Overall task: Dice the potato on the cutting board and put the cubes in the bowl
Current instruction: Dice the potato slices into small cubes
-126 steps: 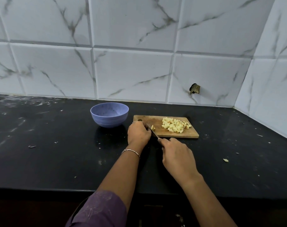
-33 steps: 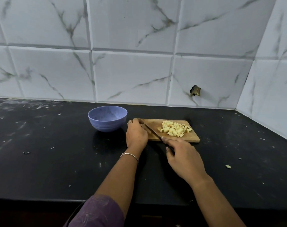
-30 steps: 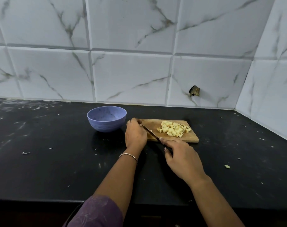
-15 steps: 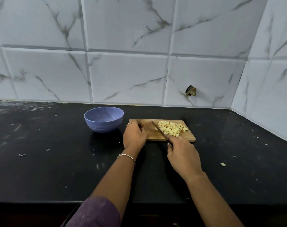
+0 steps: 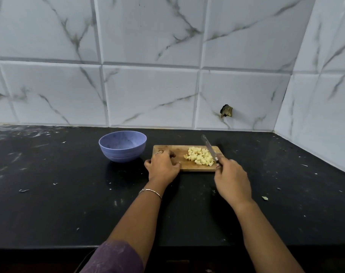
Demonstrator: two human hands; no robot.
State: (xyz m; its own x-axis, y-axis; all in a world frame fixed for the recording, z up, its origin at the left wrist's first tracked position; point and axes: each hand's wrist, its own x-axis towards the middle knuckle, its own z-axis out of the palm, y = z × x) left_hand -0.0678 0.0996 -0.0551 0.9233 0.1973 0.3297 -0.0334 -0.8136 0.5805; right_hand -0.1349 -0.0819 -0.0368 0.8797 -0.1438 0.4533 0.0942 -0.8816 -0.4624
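Note:
A heap of pale yellow potato cubes (image 5: 200, 157) lies on the right half of a small wooden cutting board (image 5: 179, 149). My left hand (image 5: 162, 164) rests on the board's near left corner, fingers curled over its edge. My right hand (image 5: 231, 179) grips the handle of a knife (image 5: 208, 147), whose blade points up and away along the right side of the heap. An empty blue bowl (image 5: 122, 145) stands just left of the board.
The black countertop (image 5: 49, 194) carries small scraps, one pale bit (image 5: 265, 198) at the right. Marble-look tiled walls close the back and the right corner, with a dark hole (image 5: 226, 111) in one tile.
My right hand has carried the knife from the left of the cube heap across to its right side and lifted the blade. My left hand has stayed on the board's left end.

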